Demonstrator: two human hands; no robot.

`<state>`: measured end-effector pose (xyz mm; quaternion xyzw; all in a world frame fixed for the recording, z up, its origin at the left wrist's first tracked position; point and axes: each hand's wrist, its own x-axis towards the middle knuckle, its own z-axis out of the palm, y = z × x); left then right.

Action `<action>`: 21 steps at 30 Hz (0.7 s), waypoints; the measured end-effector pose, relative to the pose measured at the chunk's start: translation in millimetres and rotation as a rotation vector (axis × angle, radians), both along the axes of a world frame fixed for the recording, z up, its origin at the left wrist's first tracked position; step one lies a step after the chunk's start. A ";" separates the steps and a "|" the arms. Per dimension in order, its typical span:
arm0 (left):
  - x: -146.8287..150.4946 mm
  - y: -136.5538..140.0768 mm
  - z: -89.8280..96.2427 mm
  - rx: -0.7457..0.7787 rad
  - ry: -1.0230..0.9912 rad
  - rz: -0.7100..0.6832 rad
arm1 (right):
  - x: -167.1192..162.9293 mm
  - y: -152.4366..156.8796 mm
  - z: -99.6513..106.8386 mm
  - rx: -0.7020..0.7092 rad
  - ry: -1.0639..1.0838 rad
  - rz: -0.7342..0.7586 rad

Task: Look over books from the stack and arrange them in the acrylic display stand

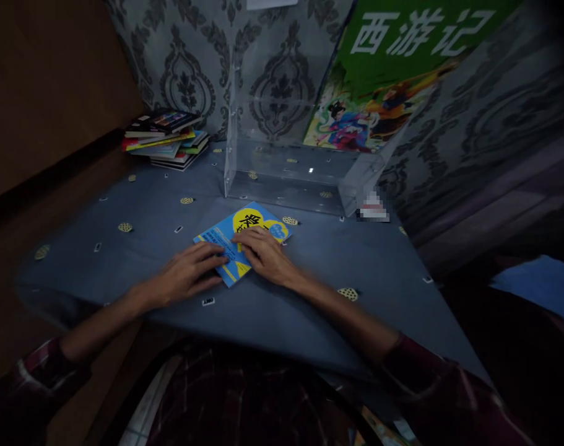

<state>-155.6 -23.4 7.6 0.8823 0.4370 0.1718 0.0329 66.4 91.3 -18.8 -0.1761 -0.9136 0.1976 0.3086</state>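
Observation:
A blue and yellow book (216, 234) lies flat and at an angle on the cloth-covered table, its cover up. My left hand (189, 271) rests at its left lower edge, fingers stretched out and touching the cover. Across the middle of the cover lies my right hand (267, 255), fingers extended and slightly bent, hiding part of the printed characters. Neither hand grips the book; both lie on it from above.
Behind the book stands a clear acrylic rack (286, 195). A large green book (351, 77) leans upright at its right. A stack of books (165, 142) sits at the back left. A small blurred-out item (373, 214) lies right of the rack. Patterned wallpaper rises behind.

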 end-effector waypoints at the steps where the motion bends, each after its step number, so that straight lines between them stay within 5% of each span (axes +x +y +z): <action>1: 1.3 -5.1 0.4 0.000 0.023 -0.020 | -0.2 -1.5 -2.8 -0.007 0.021 -0.006; 8: 9.4 -7.6 -9.3 0.170 0.161 -0.016 | 3.2 -7.7 -12.3 -0.076 0.109 -0.042; 21: 3.9 2.5 -8.1 0.190 0.099 -0.039 | 6.5 -11.1 -12.9 -0.102 0.128 -0.009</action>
